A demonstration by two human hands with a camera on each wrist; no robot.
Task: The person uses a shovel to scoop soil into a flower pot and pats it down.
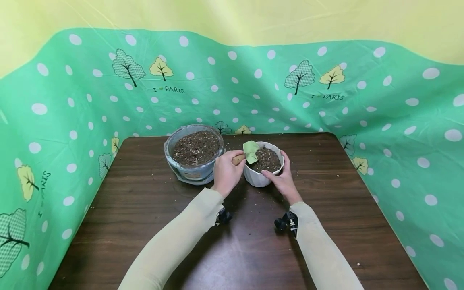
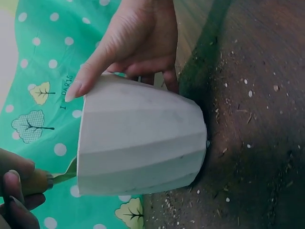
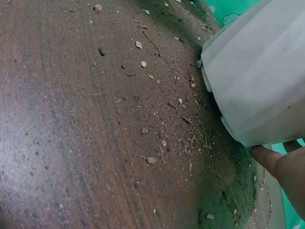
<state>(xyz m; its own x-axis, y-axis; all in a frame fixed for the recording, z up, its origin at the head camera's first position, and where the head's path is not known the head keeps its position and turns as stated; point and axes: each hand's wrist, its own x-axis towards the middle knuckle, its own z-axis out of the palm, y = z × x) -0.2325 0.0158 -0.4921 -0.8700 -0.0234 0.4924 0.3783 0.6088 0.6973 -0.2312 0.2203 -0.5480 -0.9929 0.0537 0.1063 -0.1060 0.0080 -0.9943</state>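
Observation:
My left hand [image 1: 227, 169] grips the wooden handle of a small trowel [image 1: 251, 151] with a light green blade. That blade tilts over the left rim of a white faceted pot [image 1: 257, 179], touching or close to the dark soil [image 1: 269, 161] inside. On the pot's right side, my right hand [image 1: 285, 181] holds the wall, thumb near the rim. In the left wrist view the thumb of the right hand [image 2: 136, 43] lies at the pot's rim, with the other fingers behind the wall. The right wrist view shows only the pot's lower part [image 3: 262, 71] and some fingers [image 3: 269, 160].
Left of the white pot stands a larger grey-blue tub [image 1: 193, 171] filled with soil. Crumbs of soil and small white bits lie scattered over the dark wooden table [image 1: 326, 225]. A green and yellow cloth [image 1: 246, 88] hangs around the table's back and sides.

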